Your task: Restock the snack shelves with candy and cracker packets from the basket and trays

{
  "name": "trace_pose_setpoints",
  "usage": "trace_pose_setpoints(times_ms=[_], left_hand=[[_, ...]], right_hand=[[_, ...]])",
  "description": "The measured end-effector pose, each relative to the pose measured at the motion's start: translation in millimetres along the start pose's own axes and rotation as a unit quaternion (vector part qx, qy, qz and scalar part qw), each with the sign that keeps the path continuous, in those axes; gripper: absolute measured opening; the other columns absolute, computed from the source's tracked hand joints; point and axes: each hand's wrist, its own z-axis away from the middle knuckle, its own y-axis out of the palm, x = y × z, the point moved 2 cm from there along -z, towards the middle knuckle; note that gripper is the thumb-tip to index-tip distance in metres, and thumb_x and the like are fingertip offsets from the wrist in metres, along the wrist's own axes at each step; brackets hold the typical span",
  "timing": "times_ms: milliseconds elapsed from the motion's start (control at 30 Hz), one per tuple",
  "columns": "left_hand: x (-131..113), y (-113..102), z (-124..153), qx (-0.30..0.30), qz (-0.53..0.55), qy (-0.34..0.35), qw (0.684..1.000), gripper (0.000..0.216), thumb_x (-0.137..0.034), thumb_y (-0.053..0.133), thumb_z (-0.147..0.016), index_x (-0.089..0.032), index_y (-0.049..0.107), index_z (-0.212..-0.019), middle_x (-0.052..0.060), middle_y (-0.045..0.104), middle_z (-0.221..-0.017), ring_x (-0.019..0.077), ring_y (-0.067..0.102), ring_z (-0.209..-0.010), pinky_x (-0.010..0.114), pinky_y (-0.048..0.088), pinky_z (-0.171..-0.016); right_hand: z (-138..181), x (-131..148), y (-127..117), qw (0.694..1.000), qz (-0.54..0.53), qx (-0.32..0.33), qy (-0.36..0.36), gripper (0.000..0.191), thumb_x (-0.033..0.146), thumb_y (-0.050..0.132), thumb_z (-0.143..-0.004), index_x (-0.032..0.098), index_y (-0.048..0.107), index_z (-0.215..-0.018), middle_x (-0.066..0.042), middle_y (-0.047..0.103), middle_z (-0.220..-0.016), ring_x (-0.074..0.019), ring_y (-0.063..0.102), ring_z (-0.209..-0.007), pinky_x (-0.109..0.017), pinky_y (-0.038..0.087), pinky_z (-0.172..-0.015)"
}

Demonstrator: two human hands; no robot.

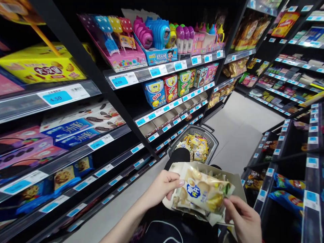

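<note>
A cream and yellow snack packet [206, 190] with a blue logo is stretched between my two hands. My left hand [164, 187] pinches its left end, thumb on top. At the opposite end, my right hand [241, 217] grips the packet's corner between thumb and fingers. Directly beneath is an open white cardboard box [239, 185] with more similar packets standing inside; it rests over my lap. Beyond my knee, a grey shopping basket [215, 143] on the floor contains a pile of small yellow and white packets [194, 143].
On the left rise black shelves with price tags, holding a yellow snack box [43, 64], blue biscuit boxes [73, 131] and small cartoon boxes [154, 92]. Low bins with blue snack bags [288, 200] line the right. A pale floor aisle [243, 118] runs between them.
</note>
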Motion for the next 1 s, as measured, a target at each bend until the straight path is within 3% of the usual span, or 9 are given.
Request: trace_pose_setpoints(times_ms=[133, 233, 400, 467, 533, 600, 667, 833, 1000], left_hand=[[0, -5, 3, 0.078, 0.042, 0.021, 0.996, 0.047, -0.055, 0.06, -0.076, -0.01, 0.074, -0.078, 0.007, 0.069, -0.062, 0.0113, 0.055, -0.046, 0.02, 0.036, -0.043], [4, -8, 0, 0.012, 0.074, 0.04, 0.996, 0.041, -0.048, 0.07, -0.071, -0.011, 0.076, -0.086, 0.006, 0.07, -0.066, 0.0144, 0.061, -0.057, 0.022, 0.045, -0.053], [9, -4, -4, -0.018, 0.119, 0.059, 0.991, 0.071, -0.026, 0.079, -0.065, -0.019, 0.052, -0.131, 0.005, 0.073, -0.08, 0.0189, 0.066, -0.072, 0.029, 0.051, -0.068], [8, -4, -5, -0.029, 0.091, 0.077, 0.992, 0.063, -0.024, 0.076, -0.068, -0.021, 0.055, -0.128, 0.004, 0.073, -0.077, 0.0178, 0.065, -0.069, 0.029, 0.049, -0.067], [6, -5, -5, -0.05, 0.036, 0.124, 0.99, 0.029, -0.024, 0.074, -0.069, -0.019, 0.074, -0.098, 0.005, 0.073, -0.075, 0.0205, 0.064, -0.076, 0.031, 0.049, -0.073], [4, -8, -7, -0.075, -0.014, 0.19, 0.979, 0.007, -0.024, 0.074, -0.069, -0.019, 0.076, -0.066, 0.008, 0.073, -0.08, 0.0249, 0.061, -0.092, 0.036, 0.046, -0.085], [3, -10, -9, -0.099, -0.045, 0.237, 0.966, 0.014, -0.024, 0.072, -0.07, -0.02, 0.073, -0.056, 0.009, 0.071, -0.098, 0.0266, 0.056, -0.104, 0.038, 0.042, -0.093], [21, -13, -18, -0.176, -0.174, 0.141, 0.959, 0.031, -0.022, 0.052, -0.082, -0.021, 0.068, -0.108, 0.01, 0.061, -0.119, 0.0205, 0.059, -0.092, 0.035, 0.047, -0.084], [54, 12, -14, 0.058, -0.427, 0.051, 0.901, 0.039, -0.029, 0.067, -0.071, -0.022, 0.065, -0.11, 0.006, 0.068, -0.102, 0.026, 0.06, -0.095, 0.036, 0.045, -0.087]], right_hand=[[-9, 17, -18, 0.975, 0.098, 0.083, -0.182, 0.011, 0.028, 0.069, -0.074, 0.024, 0.078, -0.078, -0.005, 0.076, -0.072, -0.0209, 0.07, -0.061, -0.022, 0.055, -0.057], [-10, 21, -19, 0.953, 0.119, 0.118, -0.251, 0.02, 0.029, 0.062, -0.081, 0.026, 0.077, -0.094, -0.006, 0.076, -0.089, -0.0233, 0.073, -0.076, -0.023, 0.058, -0.064], [1, 2, 5, 0.976, 0.062, -0.003, -0.211, 0.019, 0.025, 0.071, -0.075, 0.02, 0.073, -0.093, -0.006, 0.075, -0.079, -0.0198, 0.072, -0.068, -0.023, 0.059, -0.062], [2, -3, 10, 0.977, 0.044, -0.046, -0.202, 0.039, 0.02, 0.069, -0.077, 0.02, 0.062, -0.115, -0.004, 0.073, -0.076, -0.0175, 0.07, -0.065, -0.024, 0.059, -0.061], [1, 0, 11, 0.957, 0.072, -0.016, -0.281, 0.046, 0.012, 0.064, -0.08, 0.022, 0.057, -0.124, -0.004, 0.073, -0.08, -0.0182, 0.071, -0.073, -0.027, 0.059, -0.067], [0, 8, 9, 0.908, 0.123, 0.045, -0.399, 0.04, 0.005, 0.059, -0.08, 0.024, 0.064, -0.115, -0.006, 0.073, -0.09, -0.0224, 0.068, -0.09, -0.033, 0.058, -0.075], [-1, 16, 6, 0.859, 0.167, 0.072, -0.478, 0.035, 0.002, 0.058, -0.078, 0.024, 0.069, -0.103, -0.007, 0.072, -0.096, -0.0263, 0.063, -0.104, -0.039, 0.055, -0.081], [-24, 19, 16, 0.837, 0.296, -0.082, -0.453, 0.021, 0.008, 0.054, -0.086, 0.019, 0.069, -0.096, -0.006, 0.071, -0.085, -0.0162, 0.067, -0.074, -0.026, 0.05, -0.068], [-93, 13, 59, 0.856, 0.384, -0.055, -0.343, 0.026, 0.023, 0.044, -0.091, 0.015, 0.068, -0.086, -0.008, 0.067, -0.075, -0.0188, 0.062, -0.06, -0.028, 0.044, -0.057]])
